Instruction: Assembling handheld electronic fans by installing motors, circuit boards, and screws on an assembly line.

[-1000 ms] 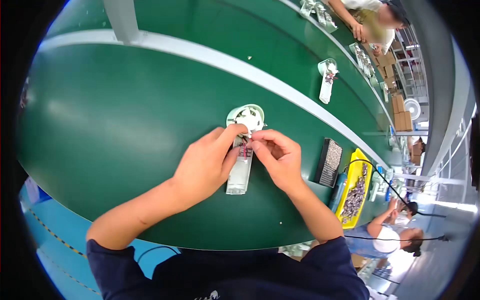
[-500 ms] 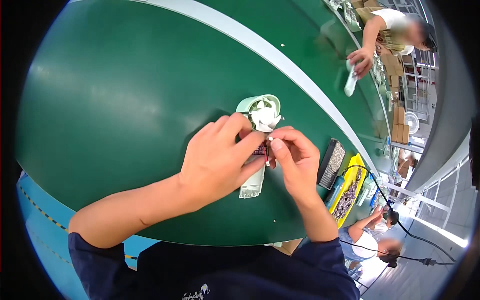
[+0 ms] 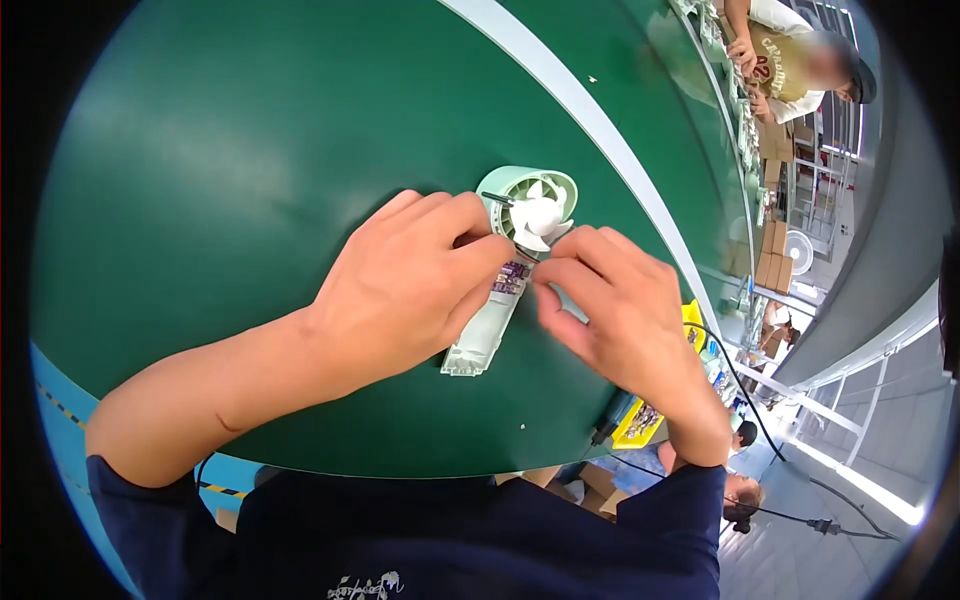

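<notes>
A small handheld fan with a pale green round housing (image 3: 487,185) and white blades (image 3: 540,215) lies on the table, its open handle (image 3: 485,335) pointing toward me. Inside the handle, a purple circuit board (image 3: 511,277) shows below the blades. My left hand (image 3: 410,285) covers the handle's left side, thumb and index finger pinched at thin dark wires (image 3: 526,254). From the right, my right hand (image 3: 625,315) pinches at the same wires with its fingertips; their ends are hidden. Beside my left index finger, a short dark rod (image 3: 497,199) crosses the housing.
A yellow tray (image 3: 630,432) of small metal parts and a dark-tipped power tool (image 3: 612,415) lie beyond my right forearm. A pale raised strip (image 3: 610,135) curves across the green table (image 3: 250,180). Across it, a co-worker (image 3: 780,65) handles pale parts.
The fan handle has swung toward the lower left, exposing more of the board. My right hand has turned over the wires, and the white connector is now hidden. The co-worker's hand has drawn back.
</notes>
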Motion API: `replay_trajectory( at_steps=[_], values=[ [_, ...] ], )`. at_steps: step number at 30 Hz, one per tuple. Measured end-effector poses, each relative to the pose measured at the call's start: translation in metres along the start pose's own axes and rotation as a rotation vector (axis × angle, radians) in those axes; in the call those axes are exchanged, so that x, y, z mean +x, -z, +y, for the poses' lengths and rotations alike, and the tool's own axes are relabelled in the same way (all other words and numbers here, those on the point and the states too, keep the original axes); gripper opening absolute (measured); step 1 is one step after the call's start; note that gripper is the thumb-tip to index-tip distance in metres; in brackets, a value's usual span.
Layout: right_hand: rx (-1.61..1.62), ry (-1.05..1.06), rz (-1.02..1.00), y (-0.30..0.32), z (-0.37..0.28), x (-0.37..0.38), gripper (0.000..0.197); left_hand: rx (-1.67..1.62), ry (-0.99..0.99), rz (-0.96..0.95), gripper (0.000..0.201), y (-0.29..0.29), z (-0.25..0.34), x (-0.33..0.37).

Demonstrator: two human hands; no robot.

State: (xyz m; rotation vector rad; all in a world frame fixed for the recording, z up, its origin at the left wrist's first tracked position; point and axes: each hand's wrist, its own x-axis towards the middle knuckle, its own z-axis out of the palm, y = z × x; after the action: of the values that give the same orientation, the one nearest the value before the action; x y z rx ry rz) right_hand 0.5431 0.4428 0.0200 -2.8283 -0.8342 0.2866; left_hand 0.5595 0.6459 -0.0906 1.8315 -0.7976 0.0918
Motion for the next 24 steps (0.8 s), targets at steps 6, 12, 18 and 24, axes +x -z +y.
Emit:
replay_trajectory(
  at_steps=[6, 12, 18, 24],
  values=[
    [-0.071, 0.096, -0.125, 0.005, 0.003, 0.004, 0.022, -0.003, 0.006, 0.03, 0.016, -0.005, -0.004, -0.002],
    [-0.059, 0.122, -0.066, 0.001, 0.005, 0.005, 0.023, -0.002, -0.009, 0.046, 0.015, -0.009, -0.006, -0.002],
    [-0.091, 0.107, -0.094, 0.001, 0.0, 0.005, 0.022, 0.028, -0.016, 0.033, 0.014, -0.01, -0.005, -0.002],
    [-0.131, 0.099, -0.13, 0.001, -0.002, 0.004, 0.022, 0.024, -0.022, 0.037, 0.014, -0.011, -0.005, -0.003]
  ],
)
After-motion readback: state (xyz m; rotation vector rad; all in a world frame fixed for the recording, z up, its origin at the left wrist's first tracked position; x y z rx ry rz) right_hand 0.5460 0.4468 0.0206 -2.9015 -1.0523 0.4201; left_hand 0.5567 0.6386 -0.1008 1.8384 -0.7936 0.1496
